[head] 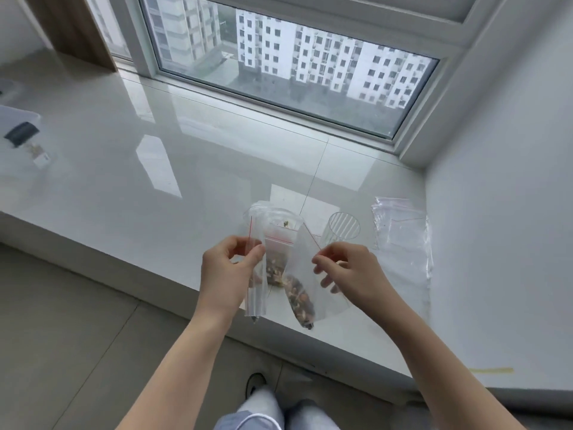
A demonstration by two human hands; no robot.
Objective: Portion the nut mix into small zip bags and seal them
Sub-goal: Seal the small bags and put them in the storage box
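**Hands holding two zip bags above a white sill**

Hands, two of them, reach forward over the near edge of a glossy white sill [124,169] below a window [294,57]. The left hand [224,271] pinches the upper part of a narrow clear bag [257,293] between thumb and fingers. This bag hangs upright, shows a red line near its top, and has only a few dark bits at its bottom. The right hand [350,271] pinches the top edge of a second bag [313,283], which hangs tilted. It is clear with a red seal line, and a dark brown and tan nut mix [302,305] fills its lower corner.

Behind and between the two hands stands a third bag [279,256] with nuts in its lower part, apparently inside a clear cup [273,217] on the sill. Just right of it is one empty clear cup [342,228]. Near the sill's right edge lies a stack of empty zip bags [403,240]; their number cannot be told. At the far left edge sits a white box [18,116] with a dark item on it.
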